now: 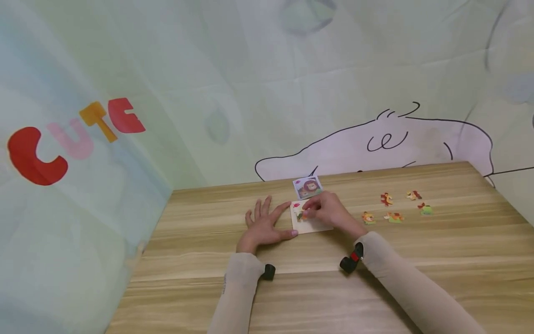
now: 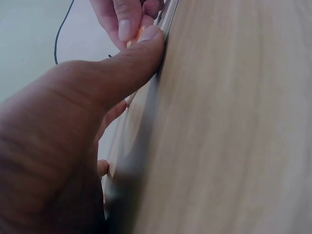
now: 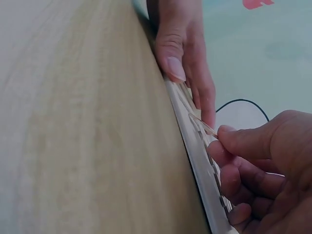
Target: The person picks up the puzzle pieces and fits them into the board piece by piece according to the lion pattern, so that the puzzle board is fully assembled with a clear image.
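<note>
A small white-framed puzzle board lies on the table, with a few coloured bits showing in its upper left. My left hand is spread flat at the board's left side, thumb tip on the near left corner and index fingertip at the far left one. Over the board, my right hand pinches a thin puzzle piece between thumb and index finger. One edge of that piece is down at the board in the right wrist view; its picture is mostly hidden by the fingers.
Just behind the board lies a picture card with a lion on it. Several loose puzzle pieces are scattered to the right of my right hand on the wooden table. A printed cloth backdrop rises along the table's back and left edges.
</note>
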The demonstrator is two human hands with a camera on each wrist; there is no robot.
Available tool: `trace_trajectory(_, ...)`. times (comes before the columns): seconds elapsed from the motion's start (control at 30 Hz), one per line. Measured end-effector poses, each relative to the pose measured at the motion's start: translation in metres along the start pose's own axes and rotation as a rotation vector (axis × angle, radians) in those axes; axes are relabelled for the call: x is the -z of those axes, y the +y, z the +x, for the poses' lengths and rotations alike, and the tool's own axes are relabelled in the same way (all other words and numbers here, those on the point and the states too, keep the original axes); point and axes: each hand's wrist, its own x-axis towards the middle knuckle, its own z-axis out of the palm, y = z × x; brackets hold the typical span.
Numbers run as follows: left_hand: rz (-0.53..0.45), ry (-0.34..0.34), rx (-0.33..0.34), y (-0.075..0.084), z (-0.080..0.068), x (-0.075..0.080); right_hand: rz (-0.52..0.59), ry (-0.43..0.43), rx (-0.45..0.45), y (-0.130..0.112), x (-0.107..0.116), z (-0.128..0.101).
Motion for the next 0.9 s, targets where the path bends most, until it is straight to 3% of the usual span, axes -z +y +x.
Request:
trace_trajectory(0.33, -0.001, -0.004, 0.001, 0.002, 0.0, 0.0, -0.087, 0.01, 0.045, 0.0, -0.007, 0.003)
trace_trajectory(0.9, 0.002, -0.004, 0.003, 0.001, 0.0, -0.001, -0.181, 0.011, 0.023, -0.01, -0.01, 0.002)
